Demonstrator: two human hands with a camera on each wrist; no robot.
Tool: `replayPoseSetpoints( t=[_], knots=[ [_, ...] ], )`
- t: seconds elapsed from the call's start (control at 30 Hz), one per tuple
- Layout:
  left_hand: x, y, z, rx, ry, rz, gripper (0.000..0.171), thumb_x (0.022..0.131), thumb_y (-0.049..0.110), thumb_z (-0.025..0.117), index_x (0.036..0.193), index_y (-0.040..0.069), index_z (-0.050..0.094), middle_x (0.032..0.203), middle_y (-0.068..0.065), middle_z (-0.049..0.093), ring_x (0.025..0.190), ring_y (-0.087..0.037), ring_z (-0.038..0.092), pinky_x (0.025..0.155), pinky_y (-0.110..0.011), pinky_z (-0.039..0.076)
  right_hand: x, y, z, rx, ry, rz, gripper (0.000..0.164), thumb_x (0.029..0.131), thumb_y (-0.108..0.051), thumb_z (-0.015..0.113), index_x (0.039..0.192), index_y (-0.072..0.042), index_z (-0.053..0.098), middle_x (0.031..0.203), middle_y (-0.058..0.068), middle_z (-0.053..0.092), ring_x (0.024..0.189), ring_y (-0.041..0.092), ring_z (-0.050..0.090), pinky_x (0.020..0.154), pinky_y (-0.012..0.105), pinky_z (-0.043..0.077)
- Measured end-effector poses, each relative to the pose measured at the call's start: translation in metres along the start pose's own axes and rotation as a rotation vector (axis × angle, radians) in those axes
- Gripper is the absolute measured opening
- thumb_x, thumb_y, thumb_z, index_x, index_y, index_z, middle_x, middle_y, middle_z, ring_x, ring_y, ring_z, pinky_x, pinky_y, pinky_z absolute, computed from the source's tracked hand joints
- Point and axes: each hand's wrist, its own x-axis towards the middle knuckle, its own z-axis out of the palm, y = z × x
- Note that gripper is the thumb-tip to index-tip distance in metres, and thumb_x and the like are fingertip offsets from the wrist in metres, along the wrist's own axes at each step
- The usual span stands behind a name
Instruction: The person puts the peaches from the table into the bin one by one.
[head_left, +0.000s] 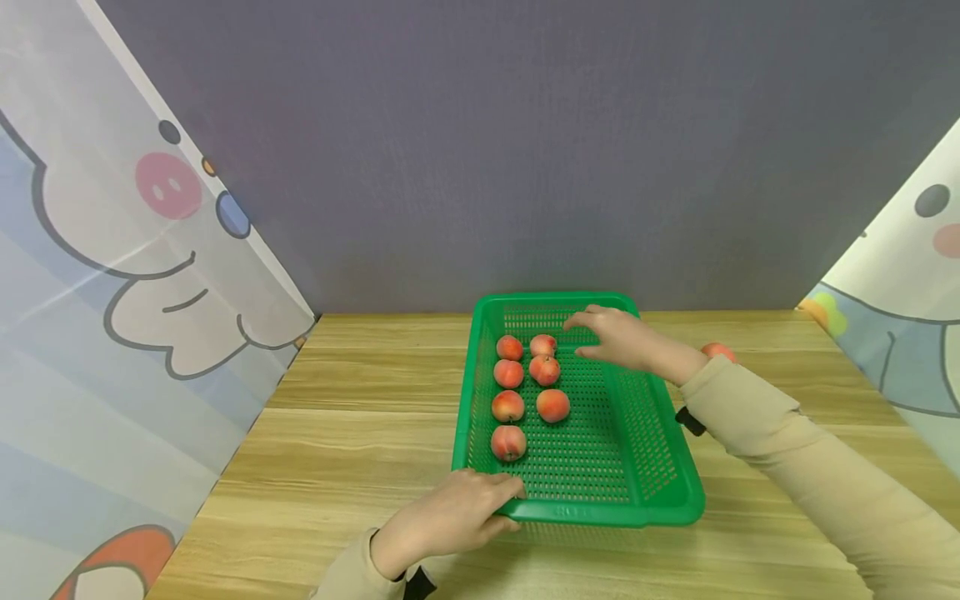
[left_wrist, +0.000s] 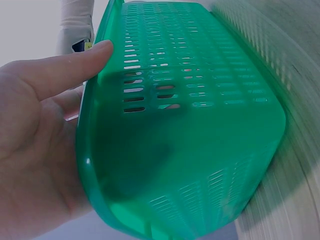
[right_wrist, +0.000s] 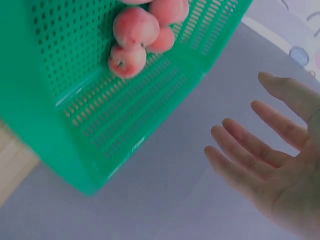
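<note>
A green plastic basket [head_left: 577, 512] with perforated walls stands on the table. Several peaches [head_left: 509, 443] sit inside it, in two lines along its left half; a single peach [head_left: 552, 406] ends the shorter line. My left hand [head_left: 459, 510] grips the near left rim, and in the left wrist view its thumb [left_wrist: 75, 67] lies against the outer wall. Over the far right part of the basket is my right hand [head_left: 618, 336], fingers apart, holding nothing. The right wrist view has that hand [right_wrist: 270, 165] with spread fingers, beside the basket wall [right_wrist: 30, 95].
One more peach [head_left: 717, 351] lies on the table right of the basket, partly hidden by the right sleeve. A wooden table [head_left: 360, 417] runs back to a grey wall panel [head_left: 480, 150]. Cartoon-printed sheets [head_left: 90, 333] stand at both sides.
</note>
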Motion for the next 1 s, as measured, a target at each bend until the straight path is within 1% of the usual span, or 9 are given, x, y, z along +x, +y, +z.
replayPoseSetpoints(
  t=[0.1, 0.2, 0.4, 0.53, 0.67, 0.73, 0.9, 1.0],
  knots=[
    [0.000, 0.000, 0.000, -0.010, -0.009, -0.006, 0.022, 0.079, 0.027, 0.065, 0.092, 0.014, 0.054, 0.079, 0.010, 0.057, 0.059, 0.007, 0.038, 0.054, -0.009, 0.035, -0.005, 0.007, -0.007, -0.002, 0.047, -0.014, 0.037, 0.078, -0.010, 0.067, 0.111, 0.001, 0.056, 0.104, 0.017, 0.056, 0.089, 0.029, 0.054, 0.072, 0.040, 0.046],
    [0.000, 0.000, -0.001, -0.005, -0.012, -0.008, 0.022, 0.079, 0.027, 0.065, 0.093, 0.014, 0.054, 0.079, 0.010, 0.057, 0.059, 0.007, 0.038, 0.055, -0.010, 0.035, -0.011, 0.015, -0.012, -0.013, 0.075, -0.005, 0.036, 0.077, -0.009, 0.067, 0.110, 0.002, 0.056, 0.104, 0.019, 0.057, 0.090, 0.032, 0.054, 0.074, 0.043, 0.045],
    [0.000, 0.001, -0.002, -0.004, -0.032, -0.020, 0.022, 0.079, 0.027, 0.065, 0.094, 0.014, 0.054, 0.081, 0.010, 0.057, 0.059, 0.006, 0.039, 0.056, -0.012, 0.037, -0.024, 0.033, -0.024, 0.009, 0.054, 0.094, 0.037, 0.081, -0.011, 0.063, 0.114, 0.002, 0.053, 0.105, 0.022, 0.054, 0.096, 0.036, 0.051, 0.078, 0.047, 0.043],
    [0.000, 0.001, -0.001, 0.001, -0.032, -0.020, 0.022, 0.080, 0.027, 0.065, 0.094, 0.015, 0.054, 0.081, 0.011, 0.057, 0.059, 0.006, 0.039, 0.056, -0.012, 0.037, -0.032, 0.047, -0.029, 0.038, 0.068, 0.135, 0.037, 0.082, -0.010, 0.061, 0.115, 0.004, 0.052, 0.106, 0.023, 0.053, 0.097, 0.037, 0.051, 0.079, 0.048, 0.042],
    [0.000, 0.000, 0.000, 0.012, -0.017, -0.009, 0.022, 0.079, 0.028, 0.065, 0.093, 0.015, 0.054, 0.080, 0.011, 0.057, 0.059, 0.007, 0.038, 0.055, -0.011, 0.036, -0.038, 0.063, -0.030, 0.031, 0.096, 0.144, 0.036, 0.082, -0.008, 0.061, 0.113, 0.007, 0.052, 0.107, 0.026, 0.054, 0.097, 0.039, 0.051, 0.080, 0.049, 0.042],
    [0.000, 0.000, -0.001, 0.008, -0.021, -0.010, 0.022, 0.079, 0.028, 0.065, 0.094, 0.014, 0.054, 0.080, 0.010, 0.057, 0.059, 0.007, 0.038, 0.056, -0.011, 0.037, -0.041, 0.070, -0.029, 0.026, 0.104, 0.155, 0.035, 0.082, -0.007, 0.060, 0.112, 0.008, 0.052, 0.107, 0.027, 0.054, 0.096, 0.039, 0.051, 0.079, 0.049, 0.041],
    [0.000, 0.001, -0.001, 0.001, -0.035, -0.019, 0.022, 0.080, 0.027, 0.064, 0.094, 0.014, 0.054, 0.080, 0.010, 0.056, 0.059, 0.006, 0.039, 0.057, -0.013, 0.038, -0.047, 0.087, -0.026, 0.036, 0.089, 0.200, 0.035, 0.083, -0.008, 0.059, 0.112, 0.010, 0.051, 0.107, 0.029, 0.053, 0.096, 0.041, 0.051, 0.079, 0.051, 0.041],
    [0.000, 0.000, -0.001, 0.010, -0.022, -0.011, 0.022, 0.079, 0.028, 0.065, 0.094, 0.014, 0.054, 0.079, 0.010, 0.056, 0.058, 0.006, 0.038, 0.056, -0.012, 0.037, -0.049, 0.096, -0.023, 0.044, 0.083, 0.208, 0.035, 0.084, -0.009, 0.058, 0.112, 0.011, 0.051, 0.106, 0.030, 0.054, 0.096, 0.041, 0.051, 0.079, 0.051, 0.041]
  ],
)
